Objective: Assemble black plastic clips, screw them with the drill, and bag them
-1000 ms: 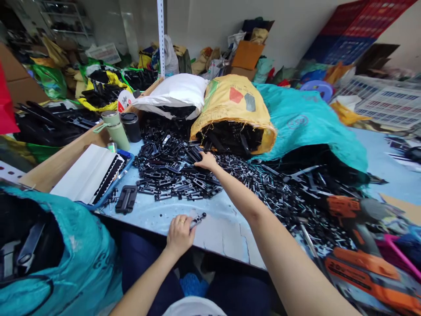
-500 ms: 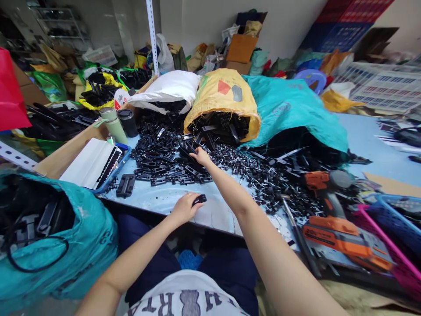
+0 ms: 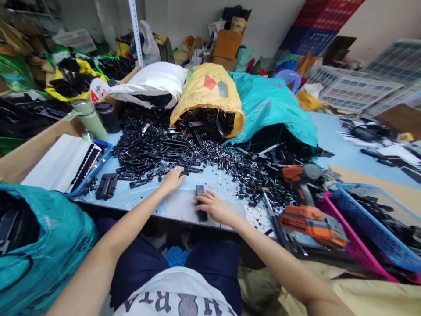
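My right hand [image 3: 213,206] rests near the front edge of the light blue table [image 3: 154,206], its fingers laid on a long flat black plastic part [image 3: 200,203] that lies on the table. My left hand [image 3: 173,179] is just left of it, at the near edge of the big heap of black plastic parts [image 3: 154,153], with its fingers curled on a small black piece [image 3: 183,173]. Behind the heap, a yellow sack [image 3: 210,94], a white sack [image 3: 151,81] and a teal sack [image 3: 272,109] lie open, spilling more black parts.
An orange cordless drill [image 3: 301,180] and orange tool case [image 3: 312,224] lie at the right, beside pink and blue baskets [image 3: 371,219]. Two tumblers [image 3: 95,118], a blue tray with white strips [image 3: 66,162] and a black hinge-like part [image 3: 105,186] sit left. A teal sack [image 3: 42,245] stands at my left knee.
My right hand has drawn back from the heap to the front edge with a long black part. My left hand has gone forward to the heap's edge. The view has swung right.
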The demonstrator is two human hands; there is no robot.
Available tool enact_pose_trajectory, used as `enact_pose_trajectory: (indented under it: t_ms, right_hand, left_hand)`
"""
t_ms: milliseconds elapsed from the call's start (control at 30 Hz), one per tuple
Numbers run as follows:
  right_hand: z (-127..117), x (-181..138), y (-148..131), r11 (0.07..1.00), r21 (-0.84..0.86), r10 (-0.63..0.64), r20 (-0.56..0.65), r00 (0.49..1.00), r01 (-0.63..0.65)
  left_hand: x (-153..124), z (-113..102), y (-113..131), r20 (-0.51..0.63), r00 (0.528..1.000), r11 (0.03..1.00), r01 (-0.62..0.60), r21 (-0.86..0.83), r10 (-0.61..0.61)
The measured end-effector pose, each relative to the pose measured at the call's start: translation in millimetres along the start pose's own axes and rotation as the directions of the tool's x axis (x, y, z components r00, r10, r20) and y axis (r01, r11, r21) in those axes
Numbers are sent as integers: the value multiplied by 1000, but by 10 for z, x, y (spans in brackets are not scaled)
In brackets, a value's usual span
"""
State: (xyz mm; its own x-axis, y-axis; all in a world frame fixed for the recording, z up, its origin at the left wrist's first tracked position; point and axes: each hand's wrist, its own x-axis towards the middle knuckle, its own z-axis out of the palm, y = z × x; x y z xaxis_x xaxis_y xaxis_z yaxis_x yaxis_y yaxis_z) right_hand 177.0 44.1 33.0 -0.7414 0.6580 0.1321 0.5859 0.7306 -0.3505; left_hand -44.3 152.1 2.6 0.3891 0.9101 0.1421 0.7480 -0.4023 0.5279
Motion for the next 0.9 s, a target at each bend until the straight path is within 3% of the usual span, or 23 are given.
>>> enact_pose_trajectory:
  t_ms: [67,100,167,200,233,267,333,367,433,500,567,700,767,900]
  right_hand:
    - [155,-167,-49,980,-29,195,-69,978,-197]
    - [222,-181,-62,936,-24,344,-140,928,-351]
    - [330,-102,-79,781,28,610,-246,753,-624]
    - [371,-30,-86,709,68,691,-262,673,-702]
    - [403,47,-93,673,122,732,-253,633,-729]
    - [429,120,-104,672,204,740,-229,633,-712]
    - [459,226,-139,669,469,708,-167,686,-577]
    - [466,255,-165,617,622,688,-128,715,-482]
    - [464,268,-226,414,849,665,-35,746,-329]
    - [439,242,-276,264,927,646,35,762,-266]
    - [393,198,-297,295,925,606,14,796,-241]
    - [321,131,-306,610,763,479,-143,866,-212]
    - [336,124,-340,685,699,479,-221,850,-205]
    - [365,113,-418,735,655,499,-346,795,-176]
  left_hand:
    - [-260,25,-5,-39,999,997,-24,-69,22]
    - [-393,37,2,-72,997,992,-37,-117,29]
    - [-628,58,40,-138,990,973,-48,-227,17]
    - [-721,67,72,-152,988,958,-41,-283,-3]
    - [-799,76,112,-152,988,939,-27,-344,-27]
    - [-860,84,159,-138,989,912,-9,-410,-52]
    - [-944,100,270,-83,992,841,36,-540,-97]
    - [-971,104,329,-55,992,801,62,-595,-118]
    - [-1002,99,446,-23,987,738,105,-667,-161]
    - [-1010,70,540,-65,981,736,95,-670,-185]
    - [-1002,19,598,-157,978,800,18,-599,-139]
    - [-958,-70,642,-287,958,903,-112,-415,-13]
    - [-941,-84,662,-338,941,912,-123,-391,-18]
    - [-957,-89,693,-433,901,912,-187,-365,12]
